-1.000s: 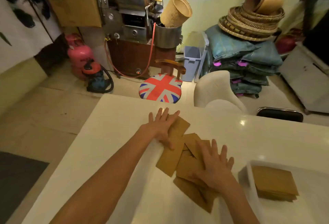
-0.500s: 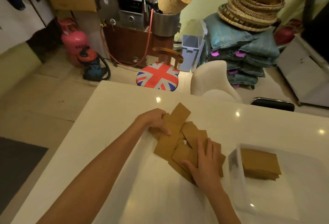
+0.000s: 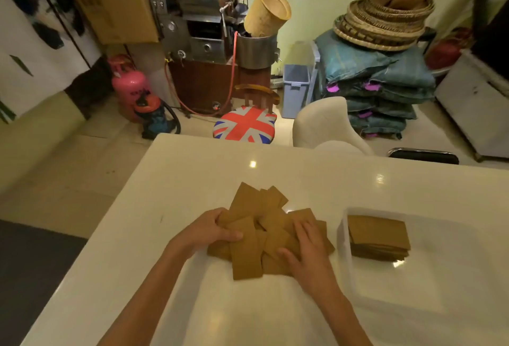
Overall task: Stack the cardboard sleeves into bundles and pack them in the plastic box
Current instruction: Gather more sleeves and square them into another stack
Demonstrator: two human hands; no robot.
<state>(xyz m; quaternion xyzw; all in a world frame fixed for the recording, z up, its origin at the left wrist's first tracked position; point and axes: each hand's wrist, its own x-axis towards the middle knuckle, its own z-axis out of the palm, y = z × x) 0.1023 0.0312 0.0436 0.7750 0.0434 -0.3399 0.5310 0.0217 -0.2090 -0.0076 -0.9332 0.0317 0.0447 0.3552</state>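
A loose heap of several brown cardboard sleeves (image 3: 254, 205) lies on the white table (image 3: 192, 175), fanned in different directions. My left hand (image 3: 205, 231) clasps the heap's left edge, thumb over one sleeve. My right hand (image 3: 308, 246) lies on the heap's right side, fingers spread and curled onto the sleeves. To the right stands a clear plastic box (image 3: 344, 238) holding a squared stack of sleeves (image 3: 377, 235) in its far left corner.
A Union Jack stool (image 3: 245, 125), a white chair (image 3: 325, 122) and a dark chair back (image 3: 422, 155) stand along the table's far edge. Beyond them are a roasting machine (image 3: 203, 15), a pink gas cylinder (image 3: 129, 87) and stacked sacks with baskets (image 3: 382, 23).
Both hands have drawn the scattered sleeves together and toward me. The heap is tighter, and my left hand went from flat on a far sleeve to clasping the heap's left edge.
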